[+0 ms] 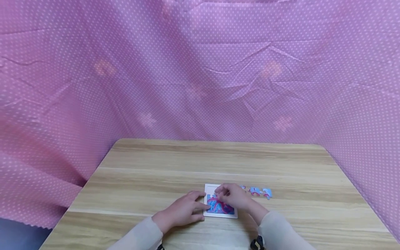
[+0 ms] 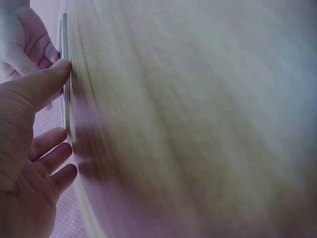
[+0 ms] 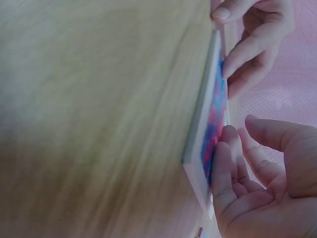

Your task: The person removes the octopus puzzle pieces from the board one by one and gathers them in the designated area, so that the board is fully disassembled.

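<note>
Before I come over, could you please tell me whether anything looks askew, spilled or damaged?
Nothing stands out. The puzzle board lies on the table, and loose pieces lie to its right, ordinary for a partly filled puzzle. The pink cloth is merely creased.

1. A light-brown bench [image 1: 147, 166] with wood grain has rounded far corners.
2. A pink-purple cloth [image 1: 200, 114] with small white dots and some pale, blurred flower shapes hangs, creased, behind the bench and along both its sides.
3. A plain grey-blue surface [image 1: 20, 234] is seen at lower left, below the cloth's edge.
</note>
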Demonstrator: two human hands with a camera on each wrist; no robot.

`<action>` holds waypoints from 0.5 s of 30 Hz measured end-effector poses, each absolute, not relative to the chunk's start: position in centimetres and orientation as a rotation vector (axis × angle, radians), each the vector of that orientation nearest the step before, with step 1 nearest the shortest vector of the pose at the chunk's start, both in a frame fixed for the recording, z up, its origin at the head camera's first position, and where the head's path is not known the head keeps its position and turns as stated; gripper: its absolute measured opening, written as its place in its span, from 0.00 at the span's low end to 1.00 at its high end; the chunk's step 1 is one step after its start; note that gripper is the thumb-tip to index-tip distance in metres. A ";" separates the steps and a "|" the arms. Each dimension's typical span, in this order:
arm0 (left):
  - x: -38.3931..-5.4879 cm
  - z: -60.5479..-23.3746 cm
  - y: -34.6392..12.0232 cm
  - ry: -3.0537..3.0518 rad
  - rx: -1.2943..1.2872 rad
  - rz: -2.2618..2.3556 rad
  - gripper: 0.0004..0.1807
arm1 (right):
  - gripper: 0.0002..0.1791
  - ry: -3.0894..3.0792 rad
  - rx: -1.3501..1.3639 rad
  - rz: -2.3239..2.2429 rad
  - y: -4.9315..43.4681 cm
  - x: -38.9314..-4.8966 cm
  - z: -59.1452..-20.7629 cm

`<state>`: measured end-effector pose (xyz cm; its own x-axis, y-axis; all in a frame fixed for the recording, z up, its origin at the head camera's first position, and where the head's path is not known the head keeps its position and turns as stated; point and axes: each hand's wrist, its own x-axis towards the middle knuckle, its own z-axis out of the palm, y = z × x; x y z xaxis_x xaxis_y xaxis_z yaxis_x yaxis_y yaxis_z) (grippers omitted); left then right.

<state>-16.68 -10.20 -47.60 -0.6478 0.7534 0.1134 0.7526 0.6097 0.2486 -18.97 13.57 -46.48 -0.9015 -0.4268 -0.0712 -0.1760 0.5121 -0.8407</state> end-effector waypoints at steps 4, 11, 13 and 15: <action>-16.6 -47.4 -10.2 2.818 1.307 0.437 0.22 | 0.10 2.545 -0.540 -1.255 13.4 -19.0 -46.6; -16.7 -47.4 -10.2 2.818 1.303 0.439 0.21 | 0.10 2.531 -0.535 -1.204 13.1 -19.1 -46.4; -16.8 -47.4 -10.2 2.813 1.295 0.444 0.21 | 0.10 2.533 -0.536 -1.196 12.9 -19.1 -46.5; -16.8 -47.4 -10.2 2.805 1.286 0.451 0.21 | 0.09 2.541 -0.542 -1.193 12.9 -19.1 -46.6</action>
<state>-16.84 -10.21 -47.43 -0.6595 0.7452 0.0986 0.7385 0.6179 0.2697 -19.12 12.88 -46.59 -0.8900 -0.4465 -0.0922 -0.2142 0.5880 -0.7800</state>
